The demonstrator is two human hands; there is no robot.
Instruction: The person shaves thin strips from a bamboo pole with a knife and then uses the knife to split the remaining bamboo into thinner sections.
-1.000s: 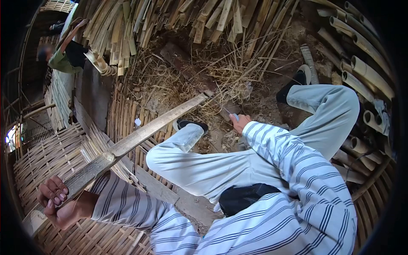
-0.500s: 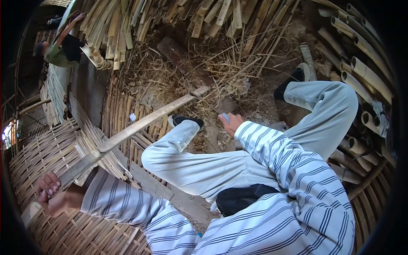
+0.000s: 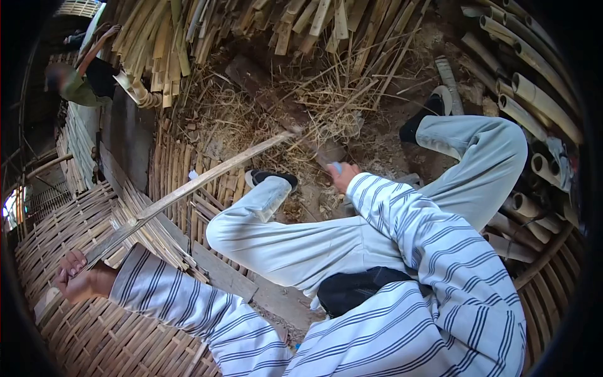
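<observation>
My left hand (image 3: 76, 275) is closed around the near end of a long split bamboo strip (image 3: 210, 178), which slants up and away to the right. A node shows partway along the strip, and its far end lies over a dark wooden log (image 3: 254, 75) among shavings. My right hand (image 3: 344, 178) grips the light-blue handle of a knife (image 3: 337, 168), just in front of my lap. The knife's blade is smeared by motion and points toward the strip's far end.
Bundles of split bamboo (image 3: 213, 31) lean across the far side. Bamboo poles (image 3: 534, 100) are stacked at the right. Woven bamboo baskets (image 3: 63, 213) stand at the left. Shavings (image 3: 339, 119) cover the ground between my feet. Another person (image 3: 81, 88) is at the far left.
The strip's far end has shifted slightly left and the strip looks turned narrower. My left hand has risen a little in view. The knife in my right hand has swung, its blade now blurred.
</observation>
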